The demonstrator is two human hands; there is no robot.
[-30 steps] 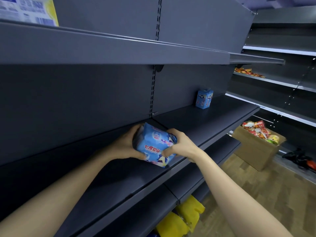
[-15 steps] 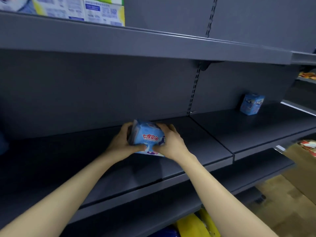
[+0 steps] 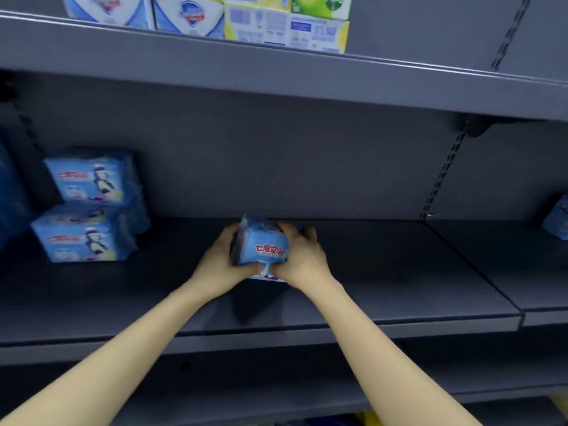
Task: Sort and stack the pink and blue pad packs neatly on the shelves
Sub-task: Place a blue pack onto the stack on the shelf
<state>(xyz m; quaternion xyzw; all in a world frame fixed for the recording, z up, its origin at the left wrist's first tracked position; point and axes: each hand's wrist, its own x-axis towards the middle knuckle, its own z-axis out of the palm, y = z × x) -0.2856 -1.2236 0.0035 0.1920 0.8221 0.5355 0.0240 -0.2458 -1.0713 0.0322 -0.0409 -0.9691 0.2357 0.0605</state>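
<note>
Head view. Setting: dark grey metal store shelving with a matte back panel (image 3: pixel 292 155). Slotted upright (image 3: pixel 442 170) right of centre, dividing two bays.

Upper shelf (image 3: pixel 276 78): row of boxed goods along the top of the frame. White-and-blue boxes (image 3: pixel 184 13) at left, yellow and green boxes (image 3: pixel 289 26) just beside them, tops cut off.

Middle shelf (image 3: pixel 384 272): flat dark deck with a paler front lip and a seam to the neighbouring bay at right.

Lower shelf (image 3: pixel 276 392): in shadow, contents not legible.

Stock, left end of the middle shelf: two blue pad packs stacked, upper pack (image 3: pixel 87 179) resting on lower pack (image 3: pixel 81 241). Both face forward, print blurred. More blue packaging at the far left edge, too blurred to count. At the right edge of the frame, part of another blue pack (image 3: pixel 558 221) in the neighbouring bay, well apart from the rest.

Task item: held blue pad pack (image 3: pixel 264 245). Soft plastic wrap, light blue face with red characters, white and purple print along the bottom, top gathered into a crimped seam. Position: middle of the middle shelf, near the back panel, well apart from the left stack. Contact with the deck not discernible.

Left hand (image 3: pixel 219 265): curled round the pack's left side, thumb across the lower front. Right hand (image 3: pixel 302 259): curled round the right side, thumb at the lower front, fingers behind. Forearms bare, reaching in from the lower corners.
</note>
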